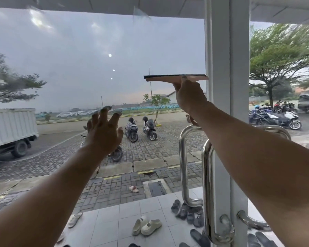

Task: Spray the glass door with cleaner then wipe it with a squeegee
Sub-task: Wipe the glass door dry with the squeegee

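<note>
Holding the flat, pale tan plastic squeegee with its dark rubber blade (176,77) from below, my right hand (189,97) had fingers and thumb curled round the short body. The blade edge was uppermost and level. It lay against the large tinted glass door pane (75,68), which spread away above my grip and to its left, hazy grey with what looked like a film of cleaner. To the right of my grip, the blade's end met the white painted metal door frame (228,90). Below my grip hung the curved polished chrome pull handle (184,166). My left hand (103,134) was lower and well to the left of the squeegee, fingers spread wide and holding nothing. I could not tell whether its fingertips touched the glass.

I judged this to be the wiping step, with much of the pane not yet cleared. To do it well, I needed even pressure along the whole blade and its right end tucked against the frame, so that no strip was missed. The pull should be one straight, level stroke stopping short of the handle, with the next pass overlapping to the left. My free hand belonged off the wet glass, to avoid leaving prints.
</note>
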